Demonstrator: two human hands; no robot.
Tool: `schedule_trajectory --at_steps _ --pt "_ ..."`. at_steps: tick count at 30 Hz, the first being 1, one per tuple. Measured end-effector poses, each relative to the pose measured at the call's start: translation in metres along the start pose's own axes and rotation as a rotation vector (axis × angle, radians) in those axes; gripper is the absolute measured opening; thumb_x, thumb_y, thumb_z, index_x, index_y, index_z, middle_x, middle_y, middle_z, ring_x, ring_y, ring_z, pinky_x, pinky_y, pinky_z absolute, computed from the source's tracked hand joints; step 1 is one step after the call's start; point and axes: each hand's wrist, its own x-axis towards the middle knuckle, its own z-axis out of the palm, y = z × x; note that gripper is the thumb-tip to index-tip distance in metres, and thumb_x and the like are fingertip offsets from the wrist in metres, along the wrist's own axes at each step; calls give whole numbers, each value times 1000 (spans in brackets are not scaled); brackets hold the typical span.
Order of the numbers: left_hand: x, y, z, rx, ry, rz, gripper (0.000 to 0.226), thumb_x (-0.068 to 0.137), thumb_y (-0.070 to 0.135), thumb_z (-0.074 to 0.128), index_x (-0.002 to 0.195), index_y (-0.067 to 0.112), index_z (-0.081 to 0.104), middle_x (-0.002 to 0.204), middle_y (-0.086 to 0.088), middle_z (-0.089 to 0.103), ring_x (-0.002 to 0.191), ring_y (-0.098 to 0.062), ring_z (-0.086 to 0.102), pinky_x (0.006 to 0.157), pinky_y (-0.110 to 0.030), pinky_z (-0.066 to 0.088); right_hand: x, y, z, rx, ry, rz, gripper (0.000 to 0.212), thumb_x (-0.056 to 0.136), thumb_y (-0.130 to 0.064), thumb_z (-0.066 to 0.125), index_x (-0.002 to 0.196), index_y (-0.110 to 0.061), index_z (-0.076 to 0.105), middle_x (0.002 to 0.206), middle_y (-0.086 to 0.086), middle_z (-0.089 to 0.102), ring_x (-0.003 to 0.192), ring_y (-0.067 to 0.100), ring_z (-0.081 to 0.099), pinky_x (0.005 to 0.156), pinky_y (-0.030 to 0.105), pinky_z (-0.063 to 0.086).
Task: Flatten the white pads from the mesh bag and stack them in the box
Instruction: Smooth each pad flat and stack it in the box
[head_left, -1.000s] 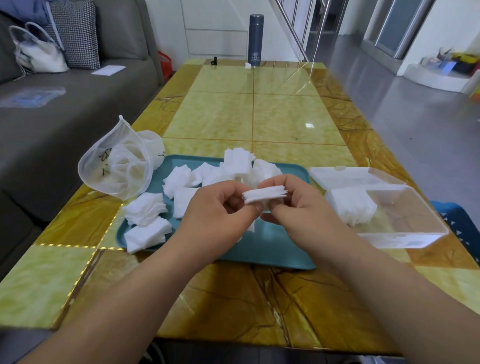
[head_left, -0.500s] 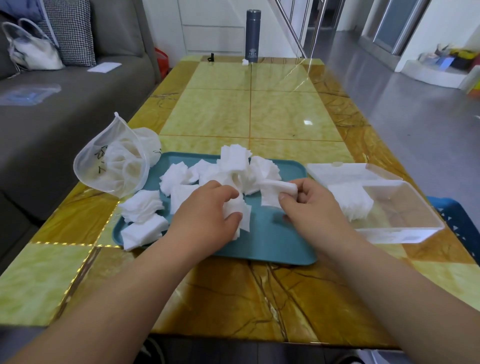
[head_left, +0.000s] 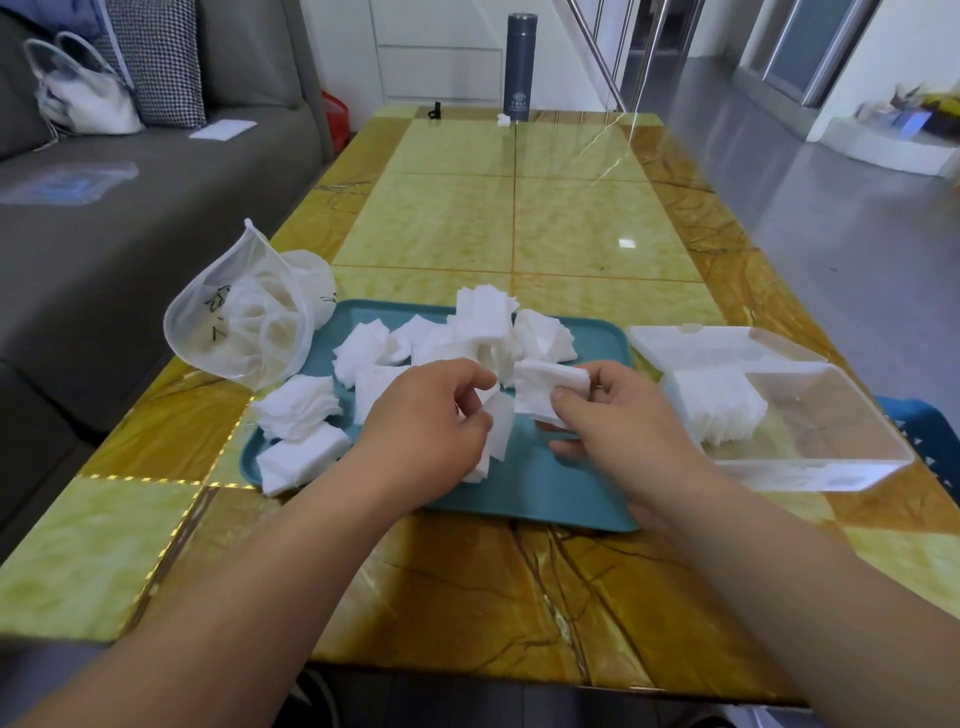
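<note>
Left hand (head_left: 431, 415) curls round limp, fluffy white pads (head_left: 493, 441); right hand (head_left: 613, 423) pinches a folded wad (head_left: 545, 389) over the teal tray (head_left: 545, 491) (more lie crumpled there). A flat stack (head_left: 719, 410) sits in the clear box (head_left: 841, 447). Sheer mesh bag (head_left: 239, 327) left. Glossy marble table (head_left: 519, 218); grey sofa (head_left: 104, 223).

Home, living room. Grey sofa (head_left: 104, 218) on my left, with houndstooth cushion (head_left: 161, 67) and white handbag (head_left: 88, 101) on it; sheet of paper (head_left: 223, 129) and clear plastic bag (head_left: 67, 179) lying on seat. Long surface (head_left: 571, 223) in front of me, glossy yellow-brown marble pattern, about level with sofa seat, coffee-table type. Dark flask (head_left: 519, 67) standing at far end. White cabinet (head_left: 441, 52) with drawers against back wall. Metal stair railing (head_left: 608, 57) slanting up behind flask. Shiny grey floor (head_left: 831, 234) to my right, glass door (head_left: 810, 47) beyond it. Small clutter (head_left: 909, 119) on white ledge, far right corner.
</note>
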Motion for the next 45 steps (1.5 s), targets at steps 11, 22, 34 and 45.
schedule_trajectory --at_steps 11,22,34,45 --pt "-16 20 -23 -710 -65 -92 7 97 18 70 96 18 76 87 -4 74 68 -13 57 65 -25 50 -1 -6 -2 74 -72 -12 11 100 -17 68 110 -18 64 100 3 81 97 16 77 81 35 64" --pt "-11 18 -24 -897 -110 -106 7 78 17 67 81 11 70 86 -13 68 82 -36 61 79 -45 55 -4 -9 -4 107 -108 -31 9 98 -12 70 105 -14 75 99 8 81 101 25 77 86 38 65" --pt "-15 19 -23 -640 -166 -25 31 93 9 74 119 25 69 84 0 76 72 -11 69 65 -20 53 -8 -15 -8 96 -301 -34 20 95 -11 74 112 -17 80 104 5 82 107 23 76 95 39 61" --pt "-13 15 -20 -552 -71 6 34 89 16 80 118 29 69 90 -5 76 89 -33 72 76 -33 62 -10 -15 -8 38 -337 -44 22 104 -10 60 115 -14 79 107 8 80 109 26 74 95 43 62"
